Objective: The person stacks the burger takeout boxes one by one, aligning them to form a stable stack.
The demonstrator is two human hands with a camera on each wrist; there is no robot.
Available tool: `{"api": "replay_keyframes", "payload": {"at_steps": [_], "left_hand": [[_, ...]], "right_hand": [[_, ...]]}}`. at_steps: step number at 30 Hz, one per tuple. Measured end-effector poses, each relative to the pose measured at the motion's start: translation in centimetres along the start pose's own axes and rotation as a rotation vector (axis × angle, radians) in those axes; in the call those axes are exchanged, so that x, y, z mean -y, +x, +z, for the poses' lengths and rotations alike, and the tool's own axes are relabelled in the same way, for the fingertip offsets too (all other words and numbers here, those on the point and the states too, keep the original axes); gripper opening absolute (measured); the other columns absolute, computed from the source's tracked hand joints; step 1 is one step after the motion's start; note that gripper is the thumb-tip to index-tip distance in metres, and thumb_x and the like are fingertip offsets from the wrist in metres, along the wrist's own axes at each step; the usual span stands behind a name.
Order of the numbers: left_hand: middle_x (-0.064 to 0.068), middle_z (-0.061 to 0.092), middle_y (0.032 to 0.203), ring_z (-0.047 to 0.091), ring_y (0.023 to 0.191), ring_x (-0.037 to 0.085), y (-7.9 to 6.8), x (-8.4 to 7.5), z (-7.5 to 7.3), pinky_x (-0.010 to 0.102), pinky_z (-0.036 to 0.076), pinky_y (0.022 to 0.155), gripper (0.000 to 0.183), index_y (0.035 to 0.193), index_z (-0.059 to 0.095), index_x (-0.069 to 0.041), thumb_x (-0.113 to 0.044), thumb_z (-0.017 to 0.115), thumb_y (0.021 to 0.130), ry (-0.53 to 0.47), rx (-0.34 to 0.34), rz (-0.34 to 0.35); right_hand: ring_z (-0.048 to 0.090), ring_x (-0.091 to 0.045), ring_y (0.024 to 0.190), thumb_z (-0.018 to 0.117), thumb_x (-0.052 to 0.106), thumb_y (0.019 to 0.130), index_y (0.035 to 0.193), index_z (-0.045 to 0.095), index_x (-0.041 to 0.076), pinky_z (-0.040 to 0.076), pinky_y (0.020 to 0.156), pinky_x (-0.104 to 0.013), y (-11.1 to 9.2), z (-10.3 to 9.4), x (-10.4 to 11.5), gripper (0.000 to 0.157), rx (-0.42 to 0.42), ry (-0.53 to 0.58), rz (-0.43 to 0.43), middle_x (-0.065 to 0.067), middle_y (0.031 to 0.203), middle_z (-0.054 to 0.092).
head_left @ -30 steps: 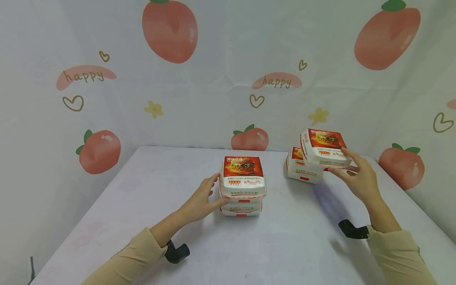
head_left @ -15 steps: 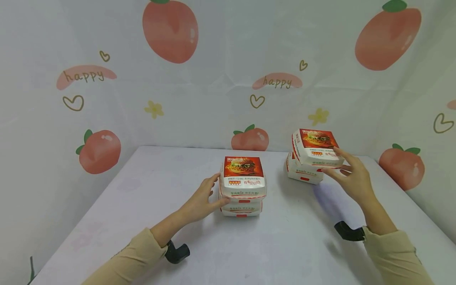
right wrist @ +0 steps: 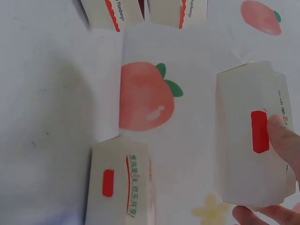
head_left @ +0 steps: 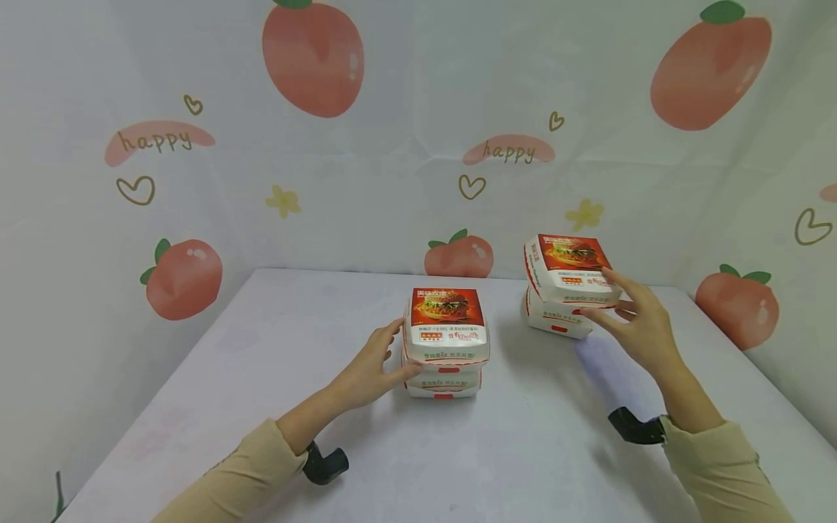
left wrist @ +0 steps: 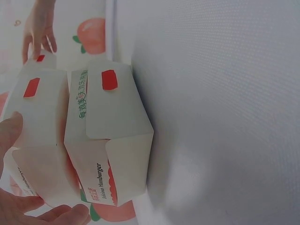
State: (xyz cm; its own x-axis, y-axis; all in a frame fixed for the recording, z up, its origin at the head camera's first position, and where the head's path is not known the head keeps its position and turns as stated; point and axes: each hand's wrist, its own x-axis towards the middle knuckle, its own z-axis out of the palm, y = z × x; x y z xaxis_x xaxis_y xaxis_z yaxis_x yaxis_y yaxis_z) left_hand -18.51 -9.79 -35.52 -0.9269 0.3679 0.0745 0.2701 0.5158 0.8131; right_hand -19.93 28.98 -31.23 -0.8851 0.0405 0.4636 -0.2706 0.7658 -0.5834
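Observation:
At mid-table, one burger box (head_left: 447, 327) is stacked on a lower burger box (head_left: 446, 382). My left hand (head_left: 368, 368) holds the upper one by its left side, thumb at the front corner; the left wrist view shows the thumb on its front and fingers along its side. Toward the back right, my right hand (head_left: 637, 328) grips another burger box (head_left: 572, 270) by its right side. A second burger box (head_left: 554, 318) stands on the table beneath it. In the right wrist view, a gap separates the held burger box (right wrist: 246, 136) from the standing burger box (right wrist: 119, 187).
The white table (head_left: 366, 465) meets a patterned cloth backdrop (head_left: 392, 145) just behind the right-hand boxes. Black wrist mounts (head_left: 325, 465) stick out from both sleeves, low over the table.
My right hand has carried its burger box leftward, so it now sits more squarely above the standing one. The left hand and the middle stack have stayed put.

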Motion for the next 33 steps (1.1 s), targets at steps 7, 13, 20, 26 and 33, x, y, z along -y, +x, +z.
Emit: {"api": "replay_keyframes", "payload": {"at_steps": [7,13,20,26,33], "left_hand": [[0.016,0.026,0.149,0.025,0.141,0.031,0.0,0.0,0.0,0.05,0.036,0.11,0.084,0.149,0.018,-0.009,-0.032,0.067,0.085,-0.008,0.003,0.006],[0.016,0.027,0.148,0.026,0.14,0.031,0.0,0.0,0.1,0.049,0.037,0.11,0.085,0.149,0.018,-0.009,-0.033,0.068,0.085,-0.001,-0.002,-0.003],[0.015,0.028,0.147,0.028,0.14,0.03,0.0,0.1,0.1,0.049,0.037,0.11,0.084,0.149,0.019,-0.01,-0.033,0.068,0.085,0.002,-0.006,0.001],[0.015,0.028,0.147,0.028,0.139,0.03,0.0,-0.1,0.0,0.049,0.037,0.11,0.084,0.149,0.019,-0.01,-0.033,0.068,0.085,-0.004,-0.004,-0.005],[0.015,0.028,0.147,0.027,0.14,0.03,0.0,0.0,0.0,0.049,0.037,0.11,0.084,0.149,0.019,-0.01,-0.033,0.068,0.085,-0.004,-0.003,-0.006]], "right_hand": [[0.052,-0.044,0.107,0.074,0.024,0.08,0.141,0.042,0.015,0.032,0.074,0.009,-0.1,0.2,0.7,0.069,-0.009,0.015,-0.028,-0.026,0.133,0.045],[0.051,-0.043,0.109,0.074,0.025,0.08,0.141,0.041,0.016,0.039,0.078,0.005,-0.2,0.3,1.3,0.07,0.008,0.011,-0.031,-0.025,0.133,0.044],[0.05,-0.043,0.112,0.072,0.025,0.082,0.142,0.04,0.016,0.053,0.088,-0.04,-0.2,0.3,2.0,0.069,0.018,-0.017,-0.043,-0.025,0.136,0.044],[0.05,-0.044,0.113,0.072,0.027,0.082,0.143,0.039,0.017,0.054,0.088,-0.032,-0.2,0.3,2.3,0.07,0.025,-0.021,-0.037,-0.025,0.138,0.042],[0.047,-0.042,0.117,0.073,0.025,0.081,0.142,0.041,0.016,0.031,0.076,0.009,-0.2,0.5,2.8,0.07,0.024,0.01,-0.06,-0.023,0.139,0.043]]}}
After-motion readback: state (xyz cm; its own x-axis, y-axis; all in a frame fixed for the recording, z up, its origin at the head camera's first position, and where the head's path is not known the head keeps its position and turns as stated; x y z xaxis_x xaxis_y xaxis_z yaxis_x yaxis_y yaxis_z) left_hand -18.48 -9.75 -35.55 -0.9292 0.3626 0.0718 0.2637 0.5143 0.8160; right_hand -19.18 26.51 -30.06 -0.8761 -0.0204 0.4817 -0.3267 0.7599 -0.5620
